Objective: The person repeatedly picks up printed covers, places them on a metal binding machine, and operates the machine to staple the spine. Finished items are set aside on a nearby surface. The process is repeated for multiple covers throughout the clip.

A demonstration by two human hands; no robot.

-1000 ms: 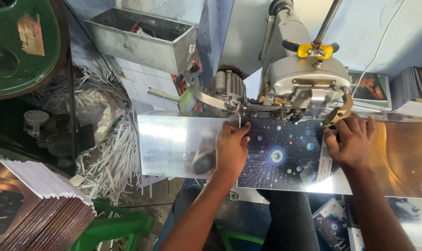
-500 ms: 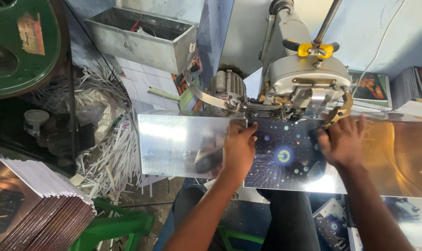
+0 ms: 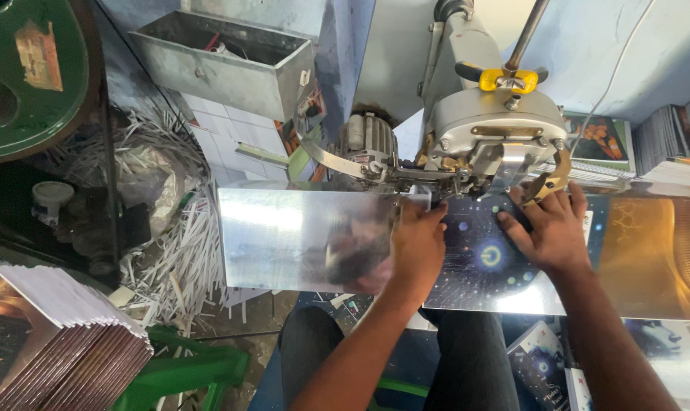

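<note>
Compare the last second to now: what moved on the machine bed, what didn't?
Both hands slid toward each other on the dark printed booklet: the right hand moved left, in under the machine head, and the left hand edged right. Both stay flat on the cover; nothing was picked up or let go. The booklet's glowing ring now sits slightly further left. The metal bed, grey tray and stack of booklets are unchanged.

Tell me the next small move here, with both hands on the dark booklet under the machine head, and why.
Probably nudge the dark booklet slightly further under the machine head. The left hand and right hand both press it flat, fingertips right at the head, so only a short, careful push seems needed.
</note>
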